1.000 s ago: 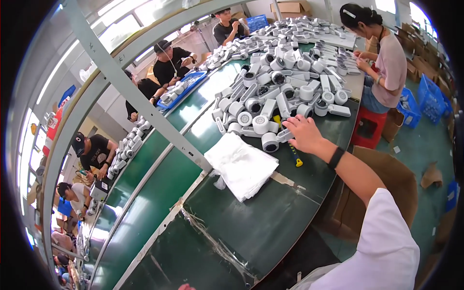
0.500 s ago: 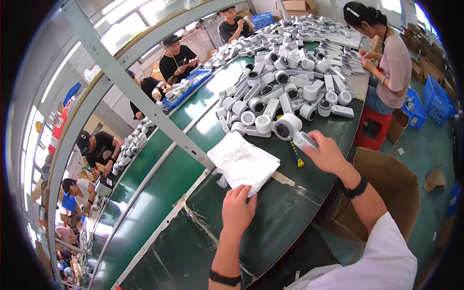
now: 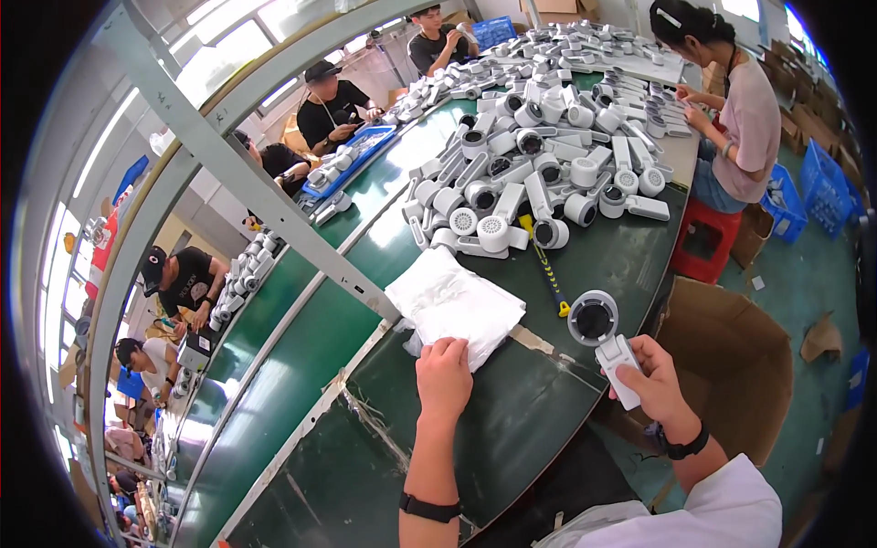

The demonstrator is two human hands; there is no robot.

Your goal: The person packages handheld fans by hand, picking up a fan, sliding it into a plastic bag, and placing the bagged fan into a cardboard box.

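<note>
My right hand (image 3: pixel 650 376) grips the handle of a white-and-grey handheld device (image 3: pixel 594 317) with a round head. Its dark round opening faces up toward me, near the table's right edge. My left hand (image 3: pixel 444 379) has its fingers curled over the near edge of a stack of thin white plastic bags (image 3: pixel 455 306), apparently pinching it; the fingertips are partly hidden. Beyond lies a big heap of similar devices (image 3: pixel 557 160), some showing vented caps and others dark openings. A yellow-and-dark tool (image 3: pixel 548 269) lies between the heap and the held device.
The table has a green top (image 3: pixel 512 420); a slanting metal post (image 3: pixel 265 196) rises at its left. An open cardboard box (image 3: pixel 731 365) stands on the floor at right. A person (image 3: pixel 744 119) sits on a red stool (image 3: pixel 703 242) at the far right. Several people work along the green conveyor (image 3: pixel 283 365).
My right hand has drawn the device away from the heap, toward me and rightward, turning it upright. My left hand stays at the bags, its fingers more curled. The yellow-and-dark tool now shows fully.
</note>
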